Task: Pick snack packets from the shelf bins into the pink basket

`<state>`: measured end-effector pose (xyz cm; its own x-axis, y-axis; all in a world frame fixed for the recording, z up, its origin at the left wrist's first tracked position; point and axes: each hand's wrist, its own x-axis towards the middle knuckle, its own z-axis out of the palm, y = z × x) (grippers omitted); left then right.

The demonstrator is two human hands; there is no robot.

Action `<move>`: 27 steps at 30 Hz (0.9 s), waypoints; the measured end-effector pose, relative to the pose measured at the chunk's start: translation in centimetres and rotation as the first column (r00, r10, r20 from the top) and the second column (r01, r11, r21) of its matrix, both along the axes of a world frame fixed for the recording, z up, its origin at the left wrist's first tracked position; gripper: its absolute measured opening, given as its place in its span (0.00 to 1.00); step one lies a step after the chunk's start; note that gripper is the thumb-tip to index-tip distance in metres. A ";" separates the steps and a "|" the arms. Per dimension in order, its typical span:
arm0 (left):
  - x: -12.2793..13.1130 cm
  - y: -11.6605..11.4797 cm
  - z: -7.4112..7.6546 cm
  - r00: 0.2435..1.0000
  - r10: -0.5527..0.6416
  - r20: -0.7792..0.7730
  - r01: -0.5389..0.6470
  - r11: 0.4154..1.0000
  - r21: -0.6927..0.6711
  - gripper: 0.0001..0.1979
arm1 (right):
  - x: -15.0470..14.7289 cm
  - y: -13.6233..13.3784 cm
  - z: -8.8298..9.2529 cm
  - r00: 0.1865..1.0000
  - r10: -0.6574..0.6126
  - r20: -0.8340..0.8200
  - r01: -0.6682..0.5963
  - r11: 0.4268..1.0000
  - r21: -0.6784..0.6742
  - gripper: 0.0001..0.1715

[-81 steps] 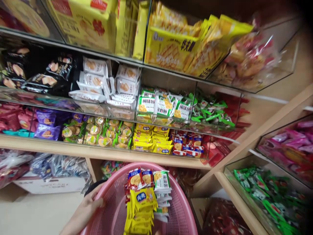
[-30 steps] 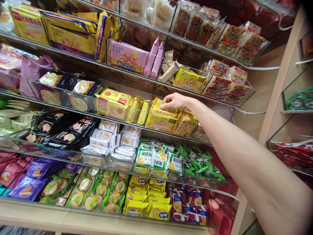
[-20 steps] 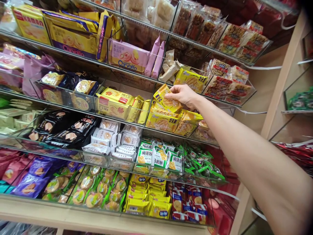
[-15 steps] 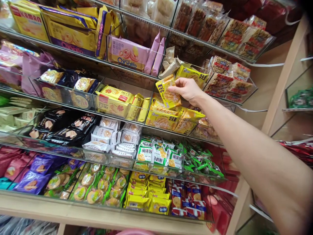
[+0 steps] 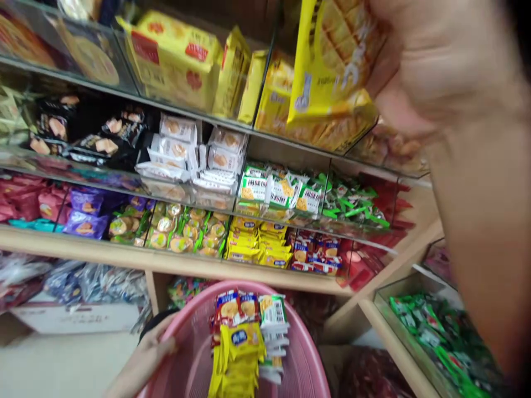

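Observation:
My right hand, blurred by motion and close to the camera at the top right, is closed on a yellow biscuit packet printed with crackers. It hangs in front of the upper glass shelf. My left hand grips the left rim of a pink mesh basket at the bottom centre. Inside the basket lie several small snack packets: yellow ones, red ones and white-and-green ones.
Glass-fronted shelves hold rows of snacks: yellow boxes, black and white packets, green packets, purple and red bags. A wooden ledge runs under them. To the right stands a side bin of green packets. A cardboard box sits low left.
My right hand lifted the yellow packet off the shelf pile and drew it back close to the camera. The view tilted down, bringing the basket and my left hand into sight.

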<state>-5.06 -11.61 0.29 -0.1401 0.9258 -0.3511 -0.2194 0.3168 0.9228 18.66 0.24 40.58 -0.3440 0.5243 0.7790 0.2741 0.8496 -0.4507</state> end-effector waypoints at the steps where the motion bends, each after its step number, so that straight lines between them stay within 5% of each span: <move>1: 0.2 -0.1 0.3 0.999 -0.024 0.026 0.025 0.999 -0.045 0.31 | 0.1 -0.5 -2.4 0.995 0.097 -0.038 -0.098 0.995 -0.017 0.12; 2: 0.3 -0.1 0.5 0.997 -0.056 0.052 0.060 0.995 -0.076 0.33 | 0.2 -0.9 -5.0 0.982 0.170 -0.081 -0.173 0.985 -0.021 0.08; 5: 0.5 -0.1 0.9 0.995 -0.056 0.084 0.063 0.995 -0.080 0.33 | 0.9 -2.5 -13.3 0.972 0.194 -0.129 -0.229 0.896 -0.380 0.08; 9: 0.3 0.0 0.6 0.996 -0.057 0.063 0.060 0.996 -0.059 0.29 | 2.4 -5.8 -22.7 0.953 0.153 -0.260 -0.302 0.480 -0.823 0.19; 11: 0.3 0.0 0.4 0.995 -0.065 0.070 0.069 0.996 -0.062 0.29 | 3.2 -7.6 -26.0 0.931 0.102 -0.351 -0.366 0.263 -0.893 0.22; 13: 0.4 0.1 0.3 0.996 -0.058 0.074 0.063 0.996 -0.066 0.29 | 4.2 -9.1 -28.5 0.919 0.014 -0.395 -0.393 0.129 -0.910 0.26; 20: 0.6 0.4 0.3 0.996 -0.076 0.043 0.078 0.995 -0.054 0.29 | 7.1 -13.2 -34.3 0.915 -0.264 -0.306 -0.339 -0.092 -0.936 0.16; 27: 0.6 0.4 0.2 0.995 -0.066 0.071 0.070 0.996 -0.056 0.31 | 5.0 -15.8 -37.5 0.896 -0.392 -0.209 -0.273 -0.114 -0.955 0.21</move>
<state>-4.43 -11.18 0.50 -0.0513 0.9101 -0.4111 -0.2585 0.3855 0.8857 23.62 -15.54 3.13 -0.1782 0.7864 -0.5915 -0.1438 -0.6155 -0.7749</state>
